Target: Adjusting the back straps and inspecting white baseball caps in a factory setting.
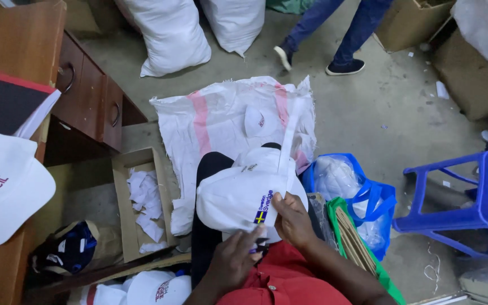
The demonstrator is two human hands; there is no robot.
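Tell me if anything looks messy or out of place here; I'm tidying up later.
Yes. Crumpled white paper scraps lie loose in an open cardboard box on the floor, and a white woven sack with frayed edges is spread flat there. Both hands hold a white cap.

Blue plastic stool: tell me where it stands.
In the head view the blue plastic stool stands on the floor at the right edge, right of the blue bag.
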